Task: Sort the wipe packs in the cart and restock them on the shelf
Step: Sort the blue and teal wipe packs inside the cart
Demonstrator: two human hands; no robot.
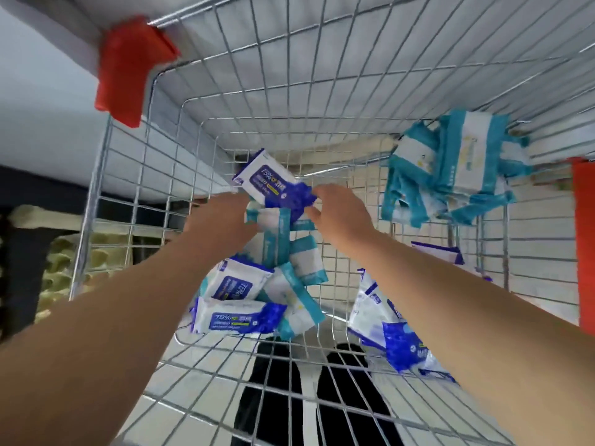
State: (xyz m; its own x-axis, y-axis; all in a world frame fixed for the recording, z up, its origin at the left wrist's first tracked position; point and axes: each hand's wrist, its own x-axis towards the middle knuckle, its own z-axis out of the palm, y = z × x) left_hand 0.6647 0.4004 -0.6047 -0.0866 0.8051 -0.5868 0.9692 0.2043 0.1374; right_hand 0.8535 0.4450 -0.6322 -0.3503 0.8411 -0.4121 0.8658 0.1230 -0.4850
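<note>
Both my arms reach down into a wire cart (pixel 135 194). My right hand (pixel 343 212) pinches the dark-blue end of a blue-and-white wipe pack (pixel 269 181) lifted above the pile. My left hand (pixel 225 217) grips a teal-and-white wipe pack (pixel 273 226) just below it. More blue packs (pixel 238 317) and teal packs (pixel 306 262) lie mixed in the cart's middle. A bunch of teal packs (pixel 450 169) sits at the far right, and several blue packs (pixel 386 323) lie under my right forearm.
Red plastic corner guards (pixel 128 69) cap the cart's rim at the top left and at the right edge (pixel 584 246). A pale shelf surface (pixel 38 75) shows beyond the cart's left side. Tiled floor and my dark trousers (pixel 289 397) show through the mesh.
</note>
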